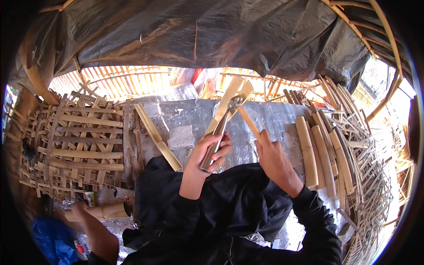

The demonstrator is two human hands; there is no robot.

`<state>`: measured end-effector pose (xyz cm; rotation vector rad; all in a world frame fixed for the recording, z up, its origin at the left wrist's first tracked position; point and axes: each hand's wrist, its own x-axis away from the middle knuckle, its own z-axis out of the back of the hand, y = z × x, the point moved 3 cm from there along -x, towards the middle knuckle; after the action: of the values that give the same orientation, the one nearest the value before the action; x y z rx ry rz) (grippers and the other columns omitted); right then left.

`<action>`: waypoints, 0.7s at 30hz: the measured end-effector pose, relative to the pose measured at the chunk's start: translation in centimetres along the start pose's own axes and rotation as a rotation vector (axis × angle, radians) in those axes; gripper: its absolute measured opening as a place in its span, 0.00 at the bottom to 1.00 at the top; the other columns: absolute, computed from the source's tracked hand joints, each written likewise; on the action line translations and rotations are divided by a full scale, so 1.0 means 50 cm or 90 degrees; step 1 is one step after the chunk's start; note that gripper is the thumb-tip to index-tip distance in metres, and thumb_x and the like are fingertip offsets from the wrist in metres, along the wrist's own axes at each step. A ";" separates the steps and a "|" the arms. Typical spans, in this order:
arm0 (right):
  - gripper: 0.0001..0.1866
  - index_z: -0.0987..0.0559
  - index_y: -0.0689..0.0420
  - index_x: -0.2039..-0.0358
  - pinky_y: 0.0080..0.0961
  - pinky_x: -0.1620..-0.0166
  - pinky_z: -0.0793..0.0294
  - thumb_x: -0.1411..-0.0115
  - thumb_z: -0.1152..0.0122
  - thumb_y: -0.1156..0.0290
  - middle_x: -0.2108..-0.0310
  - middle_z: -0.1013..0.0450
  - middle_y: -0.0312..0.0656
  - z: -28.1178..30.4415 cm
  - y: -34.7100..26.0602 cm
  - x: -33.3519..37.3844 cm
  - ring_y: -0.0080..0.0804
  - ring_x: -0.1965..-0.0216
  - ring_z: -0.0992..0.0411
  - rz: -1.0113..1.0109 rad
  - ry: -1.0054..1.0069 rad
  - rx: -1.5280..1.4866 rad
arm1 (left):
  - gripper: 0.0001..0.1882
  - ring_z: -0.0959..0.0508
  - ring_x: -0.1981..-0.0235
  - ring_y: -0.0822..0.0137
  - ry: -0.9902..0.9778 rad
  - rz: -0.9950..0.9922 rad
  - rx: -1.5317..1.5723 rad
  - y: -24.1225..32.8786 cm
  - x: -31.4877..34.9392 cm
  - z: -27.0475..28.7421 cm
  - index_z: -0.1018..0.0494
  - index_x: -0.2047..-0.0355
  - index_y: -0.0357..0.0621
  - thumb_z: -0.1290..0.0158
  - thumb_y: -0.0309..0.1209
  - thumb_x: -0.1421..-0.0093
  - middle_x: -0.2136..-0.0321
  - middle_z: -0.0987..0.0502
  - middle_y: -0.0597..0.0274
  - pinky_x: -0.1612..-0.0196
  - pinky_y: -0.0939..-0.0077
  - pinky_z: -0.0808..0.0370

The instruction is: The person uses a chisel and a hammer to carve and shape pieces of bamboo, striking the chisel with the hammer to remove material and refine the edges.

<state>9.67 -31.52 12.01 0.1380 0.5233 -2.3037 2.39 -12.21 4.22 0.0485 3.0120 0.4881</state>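
My left hand [206,152] is closed round a long, shiny metal tool [218,131], tilted with its upper end away from me. Whether it is a chisel or a blade, I cannot tell. My right hand [274,160] grips the wooden handle of a hammer [249,120]. The metal hammer head overlaps the tool's upper end in view; whether they touch is unclear. Behind them, a pale split bamboo piece [230,98] slants toward the far side. Another split bamboo length [155,135] leans beside my left knee, which dark cloth covers.
Cut bamboo lengths [306,152] and a heap of thin strips [364,194] lie at the right. A woven bamboo lattice [86,141] stands at the left. A bare limb [99,232], a blue plastic bag [53,240] and a small cup [90,198] show lower left. Dark sheeting [198,35] hangs above.
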 end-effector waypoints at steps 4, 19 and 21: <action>0.12 0.33 0.59 0.57 0.61 0.70 0.34 0.28 0.44 0.65 0.81 0.29 0.60 0.084 -0.054 -0.022 0.70 0.74 0.27 0.012 0.124 -0.045 | 0.15 0.36 0.82 0.77 0.026 -0.021 -0.034 0.007 0.020 -0.020 0.37 0.51 0.27 0.54 0.31 0.28 0.69 0.38 0.58 0.95 0.84 0.27; 0.10 0.34 0.60 0.59 0.54 0.75 0.35 0.28 0.44 0.69 0.83 0.32 0.60 0.107 -0.100 -0.026 0.67 0.78 0.30 0.002 0.213 -0.133 | 0.14 0.36 0.82 0.78 0.045 -0.028 -0.013 0.038 0.029 -0.004 0.34 0.53 0.29 0.55 0.32 0.28 0.69 0.40 0.59 0.95 0.86 0.29; 0.10 0.34 0.62 0.59 0.54 0.75 0.33 0.28 0.44 0.70 0.83 0.31 0.59 0.054 -0.074 -0.023 0.67 0.77 0.29 0.042 0.187 -0.072 | 0.15 0.36 0.82 0.78 0.051 -0.019 -0.010 0.036 0.025 -0.004 0.34 0.53 0.28 0.55 0.32 0.28 0.68 0.40 0.60 0.95 0.86 0.29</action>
<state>8.06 -29.54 15.98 0.4368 0.7841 -2.1943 1.18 -10.52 4.86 -0.0185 3.0816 0.5225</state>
